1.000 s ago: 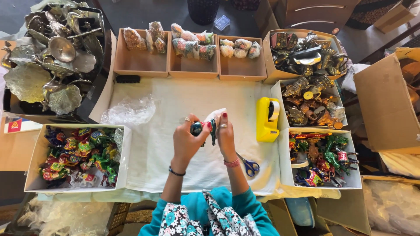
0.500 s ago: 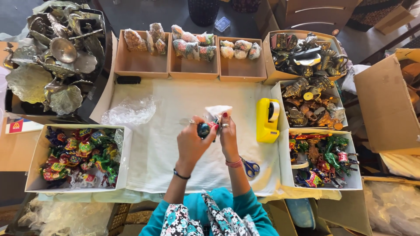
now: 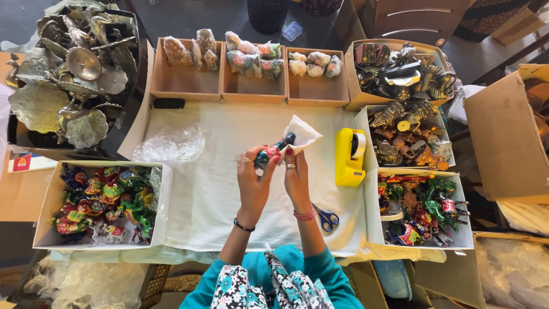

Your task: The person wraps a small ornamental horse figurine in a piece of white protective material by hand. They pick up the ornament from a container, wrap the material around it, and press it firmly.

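White cloth [image 3: 217, 194] spread below both hands. Yellow tape dispenser [image 3: 350, 155] just right of fingers. Left hand [image 3: 254, 177] clenched round painted figurine [image 3: 273, 151]. Right hand [image 3: 296, 174] pinching white paper [image 3: 303, 133] at figurine's tip. Risk: loose pinch, paper slips, wrap unravels.

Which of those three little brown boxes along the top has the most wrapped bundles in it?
The middle brown box: its wrapped bundles crowd the far end, more than in the left box or right box.
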